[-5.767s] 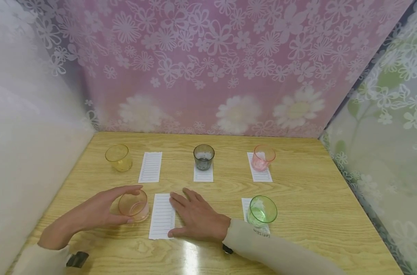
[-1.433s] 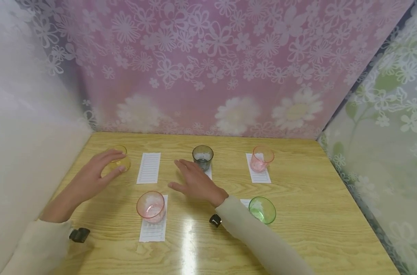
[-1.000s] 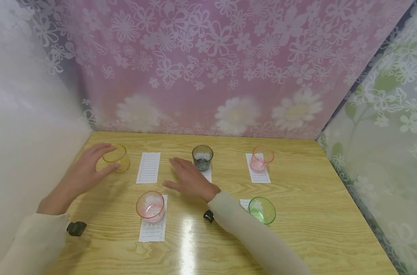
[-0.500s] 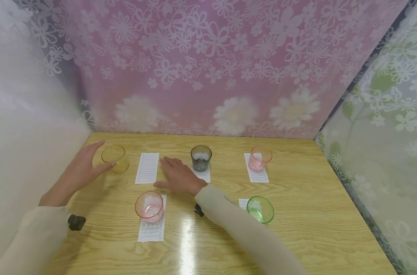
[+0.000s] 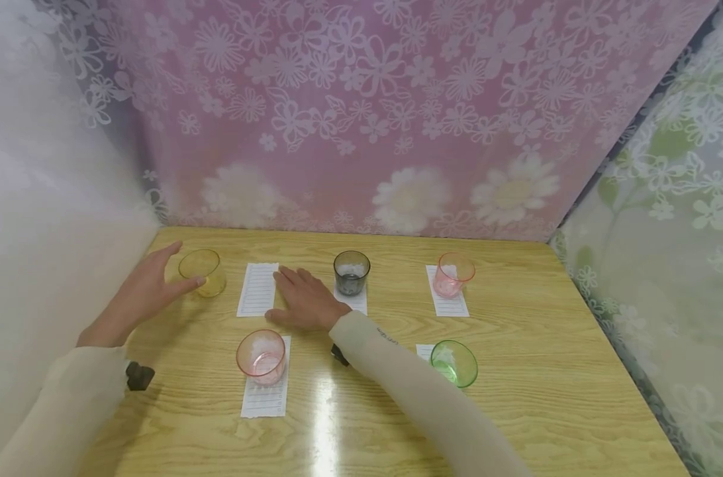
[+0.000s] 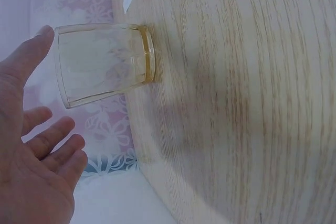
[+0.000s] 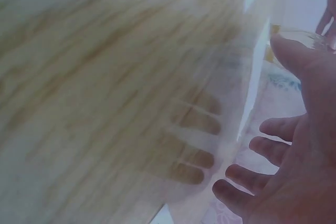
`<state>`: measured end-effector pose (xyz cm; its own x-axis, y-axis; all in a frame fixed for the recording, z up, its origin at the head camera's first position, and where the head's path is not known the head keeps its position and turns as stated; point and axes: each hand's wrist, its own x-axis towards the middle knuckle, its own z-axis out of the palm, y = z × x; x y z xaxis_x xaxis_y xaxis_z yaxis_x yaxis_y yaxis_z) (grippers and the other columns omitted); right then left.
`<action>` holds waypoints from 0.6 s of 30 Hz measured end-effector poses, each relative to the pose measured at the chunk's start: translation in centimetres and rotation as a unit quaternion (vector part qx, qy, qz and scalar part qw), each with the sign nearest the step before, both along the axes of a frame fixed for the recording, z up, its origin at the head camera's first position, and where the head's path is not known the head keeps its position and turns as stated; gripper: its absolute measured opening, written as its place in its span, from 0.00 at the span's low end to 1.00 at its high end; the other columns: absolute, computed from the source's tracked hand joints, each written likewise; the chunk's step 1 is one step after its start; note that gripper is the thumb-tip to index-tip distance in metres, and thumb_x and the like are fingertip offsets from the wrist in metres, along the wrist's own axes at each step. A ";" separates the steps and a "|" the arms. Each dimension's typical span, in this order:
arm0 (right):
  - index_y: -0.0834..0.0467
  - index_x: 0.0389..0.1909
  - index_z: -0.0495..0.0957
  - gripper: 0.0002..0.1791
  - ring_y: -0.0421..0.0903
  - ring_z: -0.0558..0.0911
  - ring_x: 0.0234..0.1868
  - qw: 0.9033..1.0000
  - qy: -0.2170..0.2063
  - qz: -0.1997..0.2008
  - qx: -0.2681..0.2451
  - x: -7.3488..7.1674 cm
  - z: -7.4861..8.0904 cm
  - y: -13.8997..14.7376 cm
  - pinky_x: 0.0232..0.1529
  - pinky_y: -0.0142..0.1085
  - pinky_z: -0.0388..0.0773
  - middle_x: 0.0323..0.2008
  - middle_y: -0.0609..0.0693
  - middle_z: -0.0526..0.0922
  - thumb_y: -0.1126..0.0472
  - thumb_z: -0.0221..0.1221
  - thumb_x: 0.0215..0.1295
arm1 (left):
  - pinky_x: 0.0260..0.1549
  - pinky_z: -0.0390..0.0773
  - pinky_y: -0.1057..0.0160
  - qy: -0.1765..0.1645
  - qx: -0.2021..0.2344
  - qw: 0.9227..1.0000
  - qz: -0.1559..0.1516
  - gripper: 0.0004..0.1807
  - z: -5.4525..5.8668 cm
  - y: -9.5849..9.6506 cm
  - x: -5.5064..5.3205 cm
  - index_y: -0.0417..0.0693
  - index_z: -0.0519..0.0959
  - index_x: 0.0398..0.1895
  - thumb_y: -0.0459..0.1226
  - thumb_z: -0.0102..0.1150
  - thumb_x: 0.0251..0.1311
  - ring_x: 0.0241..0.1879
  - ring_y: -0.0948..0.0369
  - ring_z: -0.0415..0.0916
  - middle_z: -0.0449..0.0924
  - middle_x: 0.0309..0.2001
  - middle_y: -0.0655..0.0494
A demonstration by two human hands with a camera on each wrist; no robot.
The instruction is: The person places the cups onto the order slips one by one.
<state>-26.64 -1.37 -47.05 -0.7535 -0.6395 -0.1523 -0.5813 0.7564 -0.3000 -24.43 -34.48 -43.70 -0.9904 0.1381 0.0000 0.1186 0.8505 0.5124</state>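
My left hand (image 5: pixel 140 291) reaches around the left side of a yellow glass cup (image 5: pixel 209 281), fingers spread. The left wrist view shows the thumb (image 6: pixel 34 51) at the cup's rim; whether they touch I cannot tell. That cup stands upright on the wooden table, left of a lined paper slip (image 5: pixel 257 290). My right hand (image 5: pixel 304 301) is flat, its fingertips at the slip's right edge. In the right wrist view the fingers (image 7: pixel 247 179) lie extended and hold nothing, with their shadows on the wood. A pink cup (image 5: pixel 263 364) stands on another slip (image 5: pixel 265 401) in front.
A grey cup (image 5: pixel 352 281) on a slip stands just right of my right hand. Farther right are a pink cup (image 5: pixel 451 281) on a slip and a green cup (image 5: pixel 457 368), partly behind my right sleeve (image 5: pixel 409 371). Curtains surround the wooden table (image 5: pixel 552 344).
The front pink cup, earlier beside its slip, now stands on it. Both hands went from there to the back left. Lately my right hand shifted left to the slip; the left fingers spread wider.
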 end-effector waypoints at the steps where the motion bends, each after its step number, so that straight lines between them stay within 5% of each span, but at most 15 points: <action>1: 0.53 0.90 0.49 0.48 0.61 0.52 0.89 1.000 -0.001 0.000 0.002 0.0 0.0 0.0 0.87 0.55 0.57 0.90 0.51 0.48 0.35 0.55 0.82 | 0.73 0.57 0.19 -0.003 0.001 1.000 0.000 0.61 0.0 0.0 -0.1 0.31 0.43 0.88 0.60 0.65 0.74 0.79 0.22 0.49 0.51 0.82 0.21; 18: 0.48 0.91 0.44 0.51 0.60 0.49 0.90 0.999 0.003 0.023 0.036 -1.2 -0.7 -0.4 0.89 0.56 0.51 0.91 0.48 0.43 0.27 0.50 0.80 | 0.73 0.58 0.20 -0.024 0.002 1.000 0.006 0.61 -0.5 -0.1 -0.4 0.37 0.44 0.89 0.65 0.62 0.74 0.80 0.25 0.52 0.55 0.83 0.26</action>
<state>-27.81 -1.81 -47.74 -0.7253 -0.6605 -0.1942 -0.6170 0.7488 -0.2422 -24.82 -34.56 -44.22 -0.9909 0.1264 -0.0466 0.0840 0.8502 0.5197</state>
